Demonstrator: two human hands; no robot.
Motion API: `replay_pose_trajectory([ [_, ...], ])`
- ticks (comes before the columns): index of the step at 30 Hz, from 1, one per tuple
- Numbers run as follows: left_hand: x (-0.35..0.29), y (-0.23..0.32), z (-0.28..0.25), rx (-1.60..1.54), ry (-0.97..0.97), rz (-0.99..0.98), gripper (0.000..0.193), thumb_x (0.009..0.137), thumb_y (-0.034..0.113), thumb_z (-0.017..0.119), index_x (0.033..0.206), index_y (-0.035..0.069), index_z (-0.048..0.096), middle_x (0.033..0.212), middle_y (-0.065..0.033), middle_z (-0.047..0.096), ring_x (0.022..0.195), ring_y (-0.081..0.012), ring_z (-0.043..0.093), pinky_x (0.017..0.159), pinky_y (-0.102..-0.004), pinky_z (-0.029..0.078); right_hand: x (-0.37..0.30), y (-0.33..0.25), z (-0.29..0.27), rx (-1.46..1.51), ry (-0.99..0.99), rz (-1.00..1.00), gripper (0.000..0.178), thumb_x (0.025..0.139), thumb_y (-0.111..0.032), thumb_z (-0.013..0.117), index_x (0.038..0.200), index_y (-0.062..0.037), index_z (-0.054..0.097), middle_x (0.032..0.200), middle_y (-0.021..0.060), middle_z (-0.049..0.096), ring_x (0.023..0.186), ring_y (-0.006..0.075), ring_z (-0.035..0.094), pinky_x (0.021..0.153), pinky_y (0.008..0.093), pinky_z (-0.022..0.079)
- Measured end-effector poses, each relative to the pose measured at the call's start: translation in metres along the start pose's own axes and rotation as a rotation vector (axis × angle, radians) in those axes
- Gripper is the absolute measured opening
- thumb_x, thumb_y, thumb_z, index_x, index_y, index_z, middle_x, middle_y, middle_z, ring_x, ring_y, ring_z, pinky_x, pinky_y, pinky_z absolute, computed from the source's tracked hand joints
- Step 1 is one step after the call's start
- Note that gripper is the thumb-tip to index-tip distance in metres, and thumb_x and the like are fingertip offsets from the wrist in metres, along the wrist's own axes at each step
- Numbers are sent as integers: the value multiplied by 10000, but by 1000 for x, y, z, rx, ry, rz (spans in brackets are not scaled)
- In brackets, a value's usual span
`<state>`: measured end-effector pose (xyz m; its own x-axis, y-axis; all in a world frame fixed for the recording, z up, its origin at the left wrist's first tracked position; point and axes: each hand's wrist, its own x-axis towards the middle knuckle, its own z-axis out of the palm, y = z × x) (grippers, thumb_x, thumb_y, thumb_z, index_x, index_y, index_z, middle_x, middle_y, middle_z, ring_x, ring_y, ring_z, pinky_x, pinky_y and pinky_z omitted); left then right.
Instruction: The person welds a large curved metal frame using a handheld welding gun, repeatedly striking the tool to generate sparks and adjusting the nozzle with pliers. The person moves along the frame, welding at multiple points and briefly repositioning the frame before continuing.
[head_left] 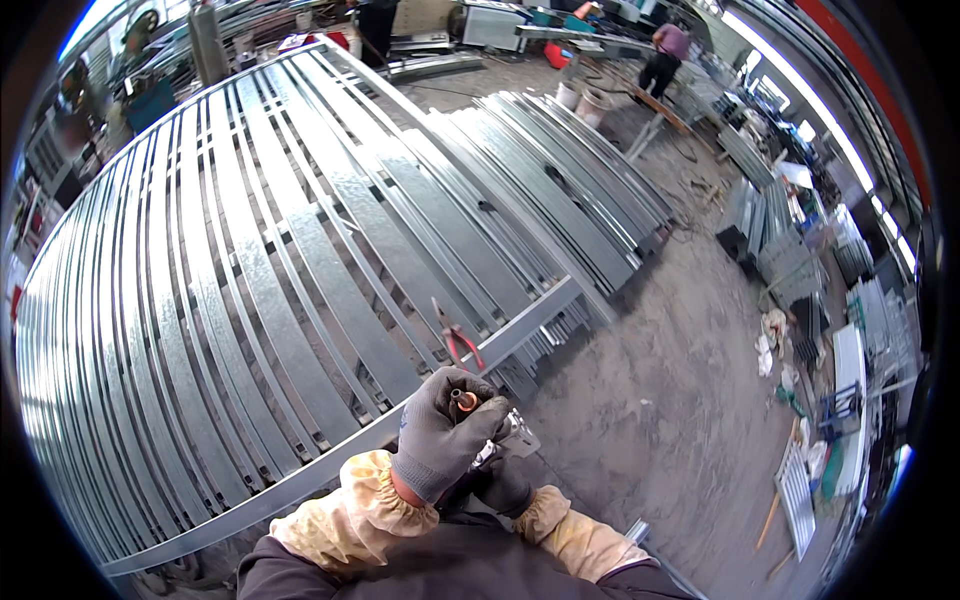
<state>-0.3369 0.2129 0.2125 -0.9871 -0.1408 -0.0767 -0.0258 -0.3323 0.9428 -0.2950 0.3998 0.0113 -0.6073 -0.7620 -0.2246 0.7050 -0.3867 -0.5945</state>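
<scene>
My left hand [440, 435], in a grey knitted glove, is closed around a short cylindrical piece with a copper-coloured end [466, 401], perhaps a welding torch tip. Lower and to the right, my right hand [505, 488] wears a darker glove and is partly hidden behind the left. A shiny silver metal piece [520, 438] shows beside both hands; its kind is unclear. Just beyond the left hand, pliers with red handles [460, 345] lie on the edge of a large frame of galvanized metal bars [330, 270], jaws pointing away.
Stacked metal strips [540, 190] lie against the frame's far right side. Buckets [592, 106] and a person [665, 58] are farther back. Along the right, metal profiles [770, 235], a corrugated sheet [796, 495] and scraps lie on the dusty floor [640, 420].
</scene>
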Motion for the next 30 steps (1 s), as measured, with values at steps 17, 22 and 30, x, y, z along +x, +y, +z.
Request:
replay_pose_trajectory([
  [17,-82,-30,83,350,-259,454,317,935,151,719,1169,-50,653,1046,-119,637,910,-150,630,802,-273,507,-81,3,-15,248,-68,-300,698,933,-494,658,1445,-58,470,1396,93,561,1280,231,553,1125,422,436],
  [22,-83,-28,87,430,-211,561,260,910,96,717,1128,-34,657,949,-127,658,829,-178,667,734,-297,538,-82,-27,33,249,-43,-316,925,819,-581,789,1526,-137,392,1498,54,473,1372,214,472,1165,415,391],
  [30,-50,-23,66,465,-216,493,188,893,95,721,1033,-20,671,866,-82,642,766,-145,637,680,-281,515,-51,3,0,185,-30,-403,840,864,-543,761,1513,-138,415,1473,53,506,1351,233,501,1145,425,414],
])
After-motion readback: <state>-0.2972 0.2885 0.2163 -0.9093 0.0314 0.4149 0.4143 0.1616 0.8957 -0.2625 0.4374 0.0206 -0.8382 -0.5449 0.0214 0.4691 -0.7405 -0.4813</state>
